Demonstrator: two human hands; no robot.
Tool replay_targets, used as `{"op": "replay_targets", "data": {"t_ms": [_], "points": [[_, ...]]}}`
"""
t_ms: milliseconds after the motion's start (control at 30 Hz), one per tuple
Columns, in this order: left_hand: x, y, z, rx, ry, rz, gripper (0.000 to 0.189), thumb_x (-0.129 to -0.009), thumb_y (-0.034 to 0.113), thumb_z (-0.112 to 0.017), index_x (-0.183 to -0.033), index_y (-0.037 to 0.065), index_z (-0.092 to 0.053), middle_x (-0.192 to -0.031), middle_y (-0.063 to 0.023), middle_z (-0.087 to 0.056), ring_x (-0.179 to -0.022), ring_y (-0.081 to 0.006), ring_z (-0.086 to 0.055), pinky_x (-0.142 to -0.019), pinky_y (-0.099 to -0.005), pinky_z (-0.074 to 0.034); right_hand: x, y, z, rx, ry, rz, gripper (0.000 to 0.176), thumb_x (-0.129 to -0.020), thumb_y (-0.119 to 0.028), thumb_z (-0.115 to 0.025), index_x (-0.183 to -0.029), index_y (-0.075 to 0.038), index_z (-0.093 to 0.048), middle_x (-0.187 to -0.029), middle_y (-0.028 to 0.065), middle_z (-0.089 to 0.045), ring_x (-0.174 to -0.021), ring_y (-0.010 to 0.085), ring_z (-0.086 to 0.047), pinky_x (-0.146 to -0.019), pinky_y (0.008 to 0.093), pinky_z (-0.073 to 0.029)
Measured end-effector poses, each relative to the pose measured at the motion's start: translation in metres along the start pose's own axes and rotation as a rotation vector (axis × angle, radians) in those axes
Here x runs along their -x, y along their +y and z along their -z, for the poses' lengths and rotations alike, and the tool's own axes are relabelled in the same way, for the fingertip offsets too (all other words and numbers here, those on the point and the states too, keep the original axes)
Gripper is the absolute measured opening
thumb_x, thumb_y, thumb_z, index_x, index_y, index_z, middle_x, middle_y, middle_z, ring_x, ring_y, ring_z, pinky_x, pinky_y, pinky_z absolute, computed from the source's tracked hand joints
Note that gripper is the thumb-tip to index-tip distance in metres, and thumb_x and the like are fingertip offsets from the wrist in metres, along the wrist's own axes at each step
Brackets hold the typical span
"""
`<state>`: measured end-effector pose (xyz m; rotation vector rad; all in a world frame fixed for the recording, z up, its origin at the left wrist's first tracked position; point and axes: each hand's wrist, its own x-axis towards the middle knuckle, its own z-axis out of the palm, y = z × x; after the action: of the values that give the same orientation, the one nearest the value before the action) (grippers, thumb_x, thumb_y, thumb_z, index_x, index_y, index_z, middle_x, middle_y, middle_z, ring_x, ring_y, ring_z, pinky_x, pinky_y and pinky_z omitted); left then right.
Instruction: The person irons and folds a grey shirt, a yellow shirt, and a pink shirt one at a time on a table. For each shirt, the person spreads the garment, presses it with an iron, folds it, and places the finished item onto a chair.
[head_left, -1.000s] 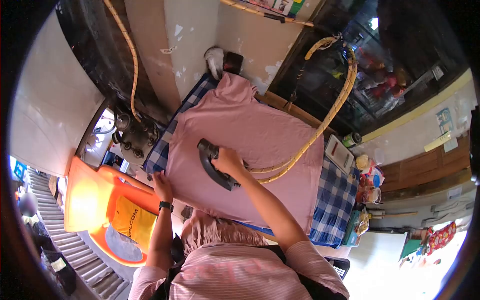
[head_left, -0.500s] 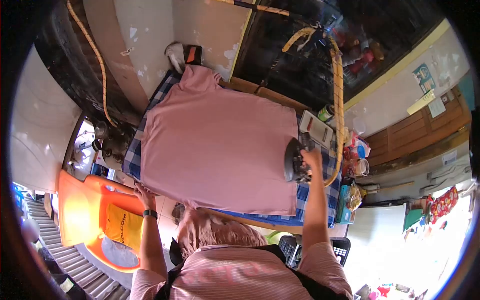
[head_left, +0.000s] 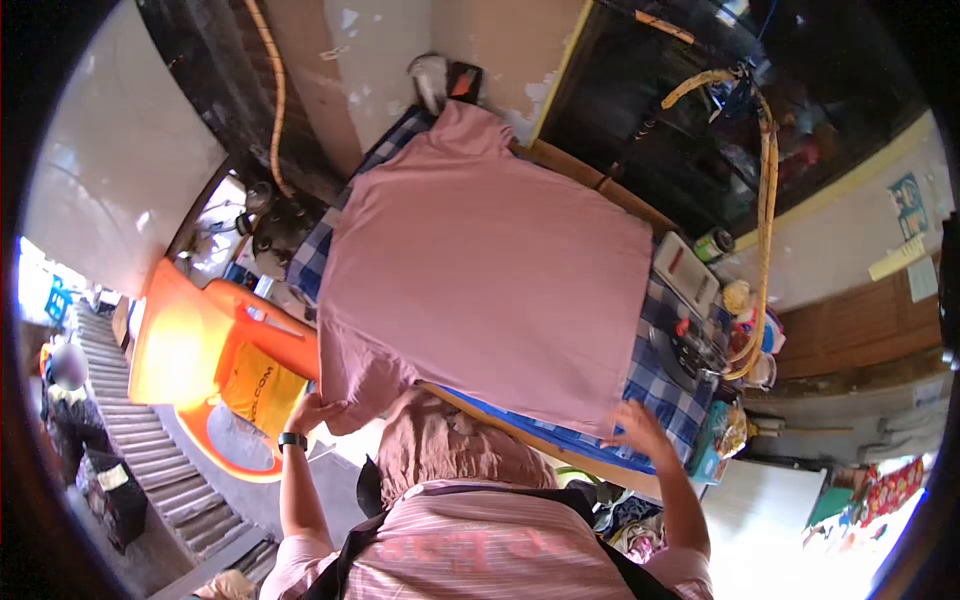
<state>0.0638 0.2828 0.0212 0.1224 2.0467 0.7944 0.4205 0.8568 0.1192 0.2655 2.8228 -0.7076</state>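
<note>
**A:** Where is the pink shirt (head_left: pixel 490 270)?

**B:** Spread flat over the checked cloth (head_left: pixel 662 385) that covers the counter (head_left: pixel 520 431). Its collar end is far from both hands, up by the wall. The hem and one sleeve lie along the near edge, right at the fingers.

**A:** What is the left hand (head_left: pixel 315 410) doing?

**B:** Its fingers (head_left: pixel 327 402) are clenched on the shirt's near left corner, by the sleeve. The cloth bunches there and hangs off the counter edge. A dark watch (head_left: pixel 292 440) sits on that wrist.

**A:** And the right hand (head_left: pixel 640 425)?

**B:** It is at the near right corner of the hem, and its fingers (head_left: pixel 622 412) are spread against the cloth. I cannot tell whether they pinch the fabric or only rest on it.

**A:** So the hands are well apart?

**B:** Yes, with the whole near hem of the shirt between them.

**A:** What else is around?

**B:** An iron (head_left: pixel 690 350) rests on the checked cloth just beyond the right fingers and off to their outer side, clear of the shirt. A yellow cord (head_left: pixel 766 200) rises from it towards the dark window. Outward from the left fingers and below the counter stands an orange chair (head_left: pixel 180 345). A yellow bag (head_left: pixel 255 388) lies on its seat, near that hand but not touching it.
</note>
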Motion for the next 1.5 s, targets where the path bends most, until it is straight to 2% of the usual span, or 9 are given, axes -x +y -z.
{"op": "replay_targets", "data": {"t_ms": [100, 267, 333, 467, 567, 633, 833, 1300, 1500], "points": [[0.046, 0.042, 0.036, 0.237, 0.013, -0.066, 0.024, -0.083, 0.025, -0.074, -0.084, 0.001, -0.071, -0.078, 0.0068, -0.064, -0.071, -0.0032, -0.054, -0.063, -0.0232, -0.045, 0.028, 0.018, -0.047, 0.029, 0.075, 0.011, 0.034, -0.061, -0.028, -0.081, -0.087, -0.010, -0.066, -0.099, 0.0067, -0.062, -0.095, 0.0278, -0.056, -0.084, 0.0380, -0.047], [0.022, 0.148, 0.101, 0.415, 0.156, -0.558, 0.037, -0.087, 0.021, -0.063, -0.119, 0.004, -0.060, -0.090, 0.0005, -0.062, -0.080, -0.0086, -0.057, -0.075, -0.0246, -0.046, -0.008, -0.015, 0.000, 0.106, 0.446, 0.070, 0.007, -0.074, -0.008, -0.065, -0.080, -0.005, -0.063, -0.101, 0.0092, -0.061, -0.092, 0.0217, -0.056, -0.080, 0.0330, -0.045], [-0.063, 0.147, 0.143, 0.218, 0.261, -0.438, 0.025, -0.087, 0.025, -0.063, -0.099, 0.004, -0.071, -0.076, 0.0044, -0.060, -0.076, -0.0049, -0.054, -0.070, -0.0215, -0.044, -0.023, 0.059, -0.022, -0.379, 0.385, -0.513, 0.018, -0.083, -0.020, -0.065, -0.096, -0.008, -0.062, -0.105, 0.0141, -0.057, -0.094, 0.0264, -0.056, -0.083, 0.0346, -0.047], [-0.106, 0.298, 0.137, 0.665, 0.291, -0.824, 0.057, -0.098, 0.053, -0.038, -0.109, 0.005, -0.065, -0.098, -0.0004, -0.065, -0.090, -0.0092, -0.058, -0.076, -0.0250, -0.045, -0.120, 0.019, 0.040, -0.876, 1.065, -0.299, 0.045, -0.097, -0.046, -0.048, -0.092, -0.002, -0.057, -0.078, 0.0021, -0.055, -0.074, 0.0135, -0.050, -0.068, 0.0300, -0.041], [-0.228, 0.253, 0.170, 0.085, 0.325, -0.304, 0.079, -0.091, 0.070, -0.025, -0.106, 0.004, -0.065, -0.102, -0.0080, -0.066, -0.096, -0.0173, -0.061, -0.078, -0.0325, -0.047, -0.136, 0.092, 0.015, -0.495, 0.649, -0.652, 0.048, -0.096, -0.044, -0.050, -0.095, 0.002, -0.063, -0.081, 0.0087, -0.059, -0.077, 0.0119, -0.052, -0.069, 0.0308, -0.043], [-0.225, 0.244, 0.158, -0.317, 0.344, -0.555, 0.087, -0.084, 0.077, -0.030, -0.098, -0.002, -0.064, -0.087, -0.0239, -0.066, -0.090, -0.0389, -0.063, -0.078, -0.0442, -0.048, -0.133, 0.086, 0.011, -0.528, 0.621, -0.723, 0.050, -0.093, -0.045, -0.054, -0.093, 0.004, -0.065, -0.070, 0.0098, -0.060, -0.067, 0.0150, -0.053, -0.064, 0.0339, -0.044], [-0.229, 0.210, 0.128, -0.373, 0.609, -0.768, 0.046, -0.087, 0.049, -0.058, -0.093, 0.003, -0.062, -0.074, -0.0189, -0.064, -0.075, -0.0367, -0.064, -0.064, -0.0436, -0.049, -0.134, 0.085, -0.019, -0.150, 0.814, -0.559, 0.029, -0.091, -0.030, -0.058, -0.091, -0.002, -0.057, -0.080, 0.0228, -0.061, -0.074, 0.0419, -0.061, -0.064, 0.0438, -0.047], [-0.163, 0.182, 0.150, -0.420, 0.594, -0.846, 0.026, -0.086, 0.030, -0.068, -0.094, 0.007, -0.061, -0.061, -0.0121, -0.058, -0.051, -0.0234, -0.054, -0.048, -0.0355, -0.040, -0.079, 0.018, -0.011, -0.121, 0.747, -0.315, 0.034, -0.093, -0.017, -0.055, -0.127, -0.013, -0.056, -0.118, 0.0184, -0.062, -0.108, 0.0339, -0.060, -0.086, 0.0381, -0.049], [-0.151, 0.138, 0.135, -0.497, 0.744, -0.894, 0.022, -0.086, 0.032, -0.068, -0.091, 0.011, -0.062, -0.059, -0.0035, -0.057, -0.051, -0.0208, -0.053, -0.069, -0.0357, -0.040, -0.047, -0.020, -0.029, -0.219, 0.674, -0.444, 0.037, -0.090, -0.010, -0.054, -0.126, -0.015, -0.058, -0.114, 0.0175, -0.063, -0.103, 0.0349, -0.061, -0.084, 0.0392, -0.050]]}}
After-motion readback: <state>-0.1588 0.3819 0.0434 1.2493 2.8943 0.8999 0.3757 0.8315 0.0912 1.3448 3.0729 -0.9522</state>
